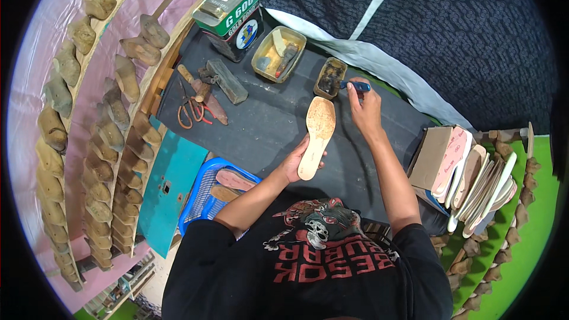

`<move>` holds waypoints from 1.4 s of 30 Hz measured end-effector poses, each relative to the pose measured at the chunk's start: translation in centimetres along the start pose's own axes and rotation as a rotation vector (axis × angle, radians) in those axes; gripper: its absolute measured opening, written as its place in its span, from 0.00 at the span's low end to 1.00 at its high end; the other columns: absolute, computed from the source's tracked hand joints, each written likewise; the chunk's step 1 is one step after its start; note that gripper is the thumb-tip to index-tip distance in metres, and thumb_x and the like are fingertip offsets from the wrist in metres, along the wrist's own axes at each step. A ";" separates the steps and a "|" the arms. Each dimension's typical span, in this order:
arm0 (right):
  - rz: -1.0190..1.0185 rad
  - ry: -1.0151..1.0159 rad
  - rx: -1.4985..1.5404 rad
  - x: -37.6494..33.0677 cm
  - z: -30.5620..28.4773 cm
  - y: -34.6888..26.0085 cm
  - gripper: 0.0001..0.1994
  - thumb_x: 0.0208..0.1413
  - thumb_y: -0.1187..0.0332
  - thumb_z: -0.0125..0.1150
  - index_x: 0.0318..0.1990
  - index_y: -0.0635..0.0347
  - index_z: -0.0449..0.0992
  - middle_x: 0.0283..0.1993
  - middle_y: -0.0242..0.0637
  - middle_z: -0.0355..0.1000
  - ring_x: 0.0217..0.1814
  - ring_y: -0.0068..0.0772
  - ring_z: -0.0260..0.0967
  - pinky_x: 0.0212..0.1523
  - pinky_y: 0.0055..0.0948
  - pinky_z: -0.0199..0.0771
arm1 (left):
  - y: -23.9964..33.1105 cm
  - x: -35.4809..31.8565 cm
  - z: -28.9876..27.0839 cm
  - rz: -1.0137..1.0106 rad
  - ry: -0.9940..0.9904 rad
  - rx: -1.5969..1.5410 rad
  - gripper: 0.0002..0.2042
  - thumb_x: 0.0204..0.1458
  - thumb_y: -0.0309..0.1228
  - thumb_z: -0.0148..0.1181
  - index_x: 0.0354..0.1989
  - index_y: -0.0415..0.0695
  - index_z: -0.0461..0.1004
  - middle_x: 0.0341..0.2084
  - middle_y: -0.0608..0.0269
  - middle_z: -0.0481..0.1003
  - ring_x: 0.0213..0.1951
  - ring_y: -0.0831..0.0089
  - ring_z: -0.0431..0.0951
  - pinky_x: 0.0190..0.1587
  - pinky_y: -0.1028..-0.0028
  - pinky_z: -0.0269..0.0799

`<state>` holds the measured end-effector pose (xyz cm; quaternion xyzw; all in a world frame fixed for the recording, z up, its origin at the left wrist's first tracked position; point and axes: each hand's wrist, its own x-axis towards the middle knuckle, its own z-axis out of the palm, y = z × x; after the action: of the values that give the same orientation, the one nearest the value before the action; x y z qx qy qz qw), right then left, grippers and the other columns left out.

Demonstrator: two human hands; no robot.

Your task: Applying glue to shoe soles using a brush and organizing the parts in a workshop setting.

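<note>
Insole (320,133) and blue-handled brush (363,87) beside a stained tub (320,76).
On the tub's near side, the left hand (293,160) clasps the insole's narrow end, likely sparing its mottled half; the right hand (367,111) pinches the brush at the tub's right rim.

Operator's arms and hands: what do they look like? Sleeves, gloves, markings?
Left hand and right hand: five-fingered, no gloves. Forearms uncovered, no watch or cables visible. Short black sleeves belong to a black T-shirt with a reddish front print.
</note>
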<state>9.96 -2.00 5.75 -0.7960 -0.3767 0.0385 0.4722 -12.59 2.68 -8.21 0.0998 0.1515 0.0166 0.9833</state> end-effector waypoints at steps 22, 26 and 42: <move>-0.398 -0.447 -0.042 -9.9 -8.0 -5.7 0.12 0.57 0.70 0.65 0.47 0.64 0.76 0.43 0.45 0.77 0.47 0.51 0.76 0.47 0.43 0.77 | -2.1 4.1 1.8 -0.030 -0.070 -0.105 0.23 0.66 0.45 0.54 0.68 0.56 0.64 0.60 0.65 0.73 0.57 0.67 0.77 0.59 0.63 0.74; -0.373 -0.325 -0.068 -9.3 -9.0 -5.9 0.12 0.57 0.71 0.66 0.46 0.64 0.76 0.42 0.45 0.77 0.44 0.51 0.76 0.45 0.42 0.77 | -2.1 4.4 3.2 -0.017 -0.090 -0.107 0.23 0.66 0.47 0.54 0.67 0.56 0.64 0.57 0.64 0.73 0.53 0.68 0.78 0.52 0.63 0.79; -0.405 -0.375 -0.103 -8.7 -8.8 -5.3 0.11 0.55 0.72 0.66 0.44 0.65 0.75 0.40 0.46 0.75 0.42 0.52 0.75 0.44 0.43 0.77 | -0.9 3.5 5.4 0.079 -0.126 -0.050 0.27 0.66 0.40 0.47 0.74 0.59 0.56 0.60 0.62 0.72 0.55 0.64 0.77 0.53 0.59 0.77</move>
<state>4.45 -12.49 12.13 -0.7062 -0.6106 0.0708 0.3514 -7.60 0.98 -4.42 0.0819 0.0846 0.0530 0.9916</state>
